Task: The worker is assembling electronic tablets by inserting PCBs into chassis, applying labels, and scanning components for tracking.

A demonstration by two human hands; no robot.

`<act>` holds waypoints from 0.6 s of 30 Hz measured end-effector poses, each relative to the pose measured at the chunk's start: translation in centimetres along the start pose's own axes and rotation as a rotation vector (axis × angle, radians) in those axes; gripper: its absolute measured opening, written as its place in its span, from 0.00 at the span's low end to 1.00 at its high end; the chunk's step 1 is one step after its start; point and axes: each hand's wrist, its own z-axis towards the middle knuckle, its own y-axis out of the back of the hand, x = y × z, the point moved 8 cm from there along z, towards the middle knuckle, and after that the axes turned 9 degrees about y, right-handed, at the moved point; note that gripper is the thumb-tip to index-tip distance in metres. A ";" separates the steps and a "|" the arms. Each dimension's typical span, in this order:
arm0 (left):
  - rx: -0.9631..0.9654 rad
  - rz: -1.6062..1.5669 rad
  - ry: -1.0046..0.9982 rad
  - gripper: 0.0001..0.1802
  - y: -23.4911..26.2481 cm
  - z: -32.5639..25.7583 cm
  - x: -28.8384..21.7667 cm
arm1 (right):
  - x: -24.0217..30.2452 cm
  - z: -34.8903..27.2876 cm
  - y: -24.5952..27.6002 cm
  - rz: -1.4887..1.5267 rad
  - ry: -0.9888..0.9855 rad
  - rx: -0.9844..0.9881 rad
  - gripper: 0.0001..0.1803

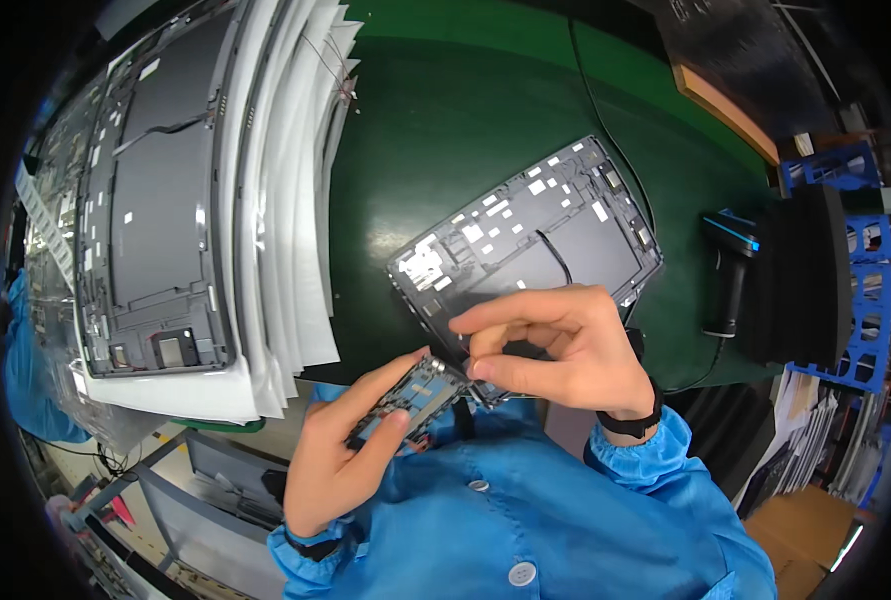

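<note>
My left hand holds a small dark circuit board by its lower end, tilted up to the right. My right hand pinches the upper right end of that board between thumb and forefinger. Both hands hover over the near edge of a dark grey tablet housing that lies open on the green mat, with white stickers and a black cable across its inside. Blue sleeves cover both wrists, and a black strap sits on the right wrist.
A stack of grey tablet housings on white foam sheets fills the left. A black handheld scanner stands at the right beside black foam blocks and a blue crate. A black cable runs over the mat.
</note>
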 end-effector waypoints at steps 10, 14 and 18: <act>0.017 0.126 -0.154 0.26 0.0 -1.9 -2.2 | 1.0 -1.6 -0.8 0.075 -0.087 -0.091 0.13; -0.012 0.129 -0.215 0.26 0.1 -2.6 -2.7 | 1.1 -1.9 -0.7 -0.182 -0.063 0.021 0.07; 0.003 0.167 -0.201 0.26 -0.2 -2.7 -2.7 | 1.9 -1.6 -1.2 -0.185 0.128 0.044 0.05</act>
